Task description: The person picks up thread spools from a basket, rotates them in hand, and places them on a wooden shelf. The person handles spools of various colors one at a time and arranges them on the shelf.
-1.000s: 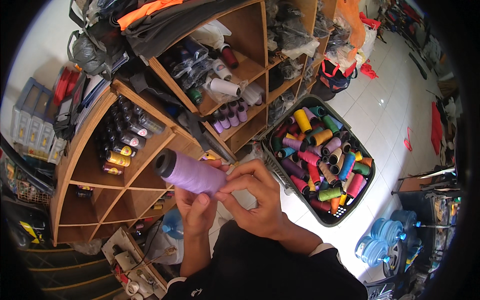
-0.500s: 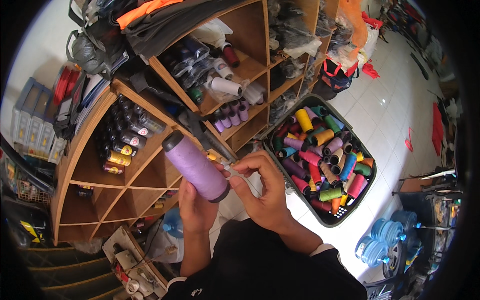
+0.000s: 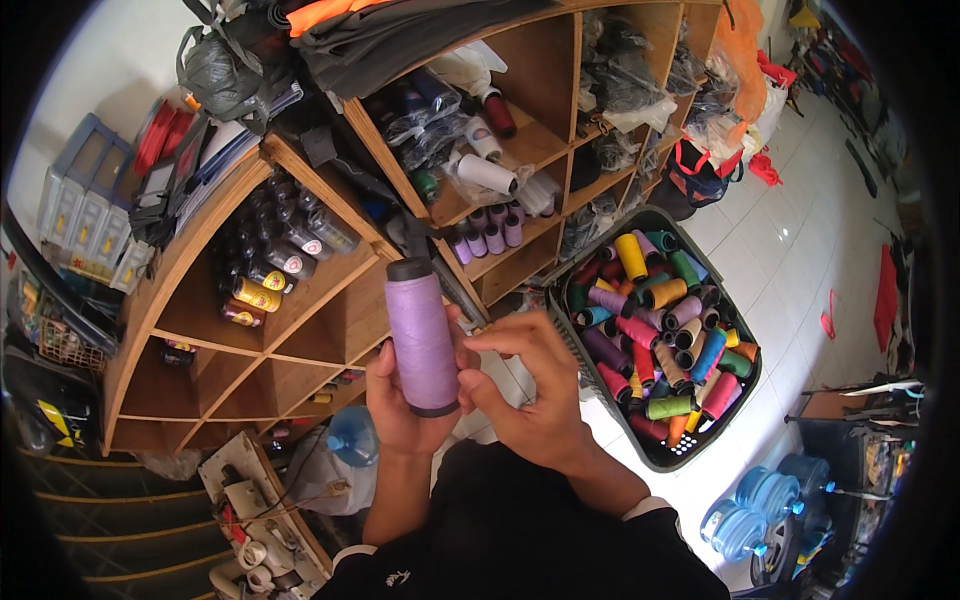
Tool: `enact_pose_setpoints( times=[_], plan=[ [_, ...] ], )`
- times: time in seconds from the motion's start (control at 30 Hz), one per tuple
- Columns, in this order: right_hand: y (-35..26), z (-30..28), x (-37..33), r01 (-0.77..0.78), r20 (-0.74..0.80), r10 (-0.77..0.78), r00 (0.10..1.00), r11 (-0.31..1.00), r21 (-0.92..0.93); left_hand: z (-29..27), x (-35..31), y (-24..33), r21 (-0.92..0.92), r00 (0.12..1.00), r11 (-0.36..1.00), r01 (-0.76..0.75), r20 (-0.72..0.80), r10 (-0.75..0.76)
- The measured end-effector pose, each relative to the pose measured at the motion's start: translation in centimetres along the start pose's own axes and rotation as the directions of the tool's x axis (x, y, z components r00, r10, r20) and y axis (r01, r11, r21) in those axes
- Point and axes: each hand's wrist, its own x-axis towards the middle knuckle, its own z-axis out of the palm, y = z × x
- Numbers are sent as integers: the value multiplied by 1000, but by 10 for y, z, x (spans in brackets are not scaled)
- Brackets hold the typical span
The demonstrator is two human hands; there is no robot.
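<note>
Swung purple spool from slanted to almost straight up-frame lengthwise. Clasped in left hand, can't tell for right hand

A slanting wooden shelf unit fills the left and far side over there, with dark cloth and a strip of orange cloth laid along its top. One compartment has a white spool on its board; just below it stands a cluster of purple spools. Dark cylinders crowd the leftmost one. Right of the shelves, the pale tiled floor carries a dark basket, blue water bottles nearer right, and, farther off, a red strap.
</note>
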Motion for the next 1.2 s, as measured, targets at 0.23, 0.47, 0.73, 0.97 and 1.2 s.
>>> enact_pose_setpoints(
  times=[0.23,0.47,0.73,0.97,1.2],
  plan=[
    [1,5,1,48,46,-45,998,997,-65,3,-6,-5,119,960,991,-63,-262,93],
    [-5,5,-8,71,62,-65,996,993,-92,7,-5,1,326,983,939,-110,-102,150],
    [2,9,-13,134,72,-121,990,965,-225,13,-8,-2,555,952,815,-164,-128,279],
    [0,12,-11,14,-4,-14,1000,993,-118,17,-13,3,517,955,846,-130,-164,247],
    [6,10,-12,86,26,-83,996,985,-148,13,-15,5,582,945,790,-191,-109,309]
  ],
)
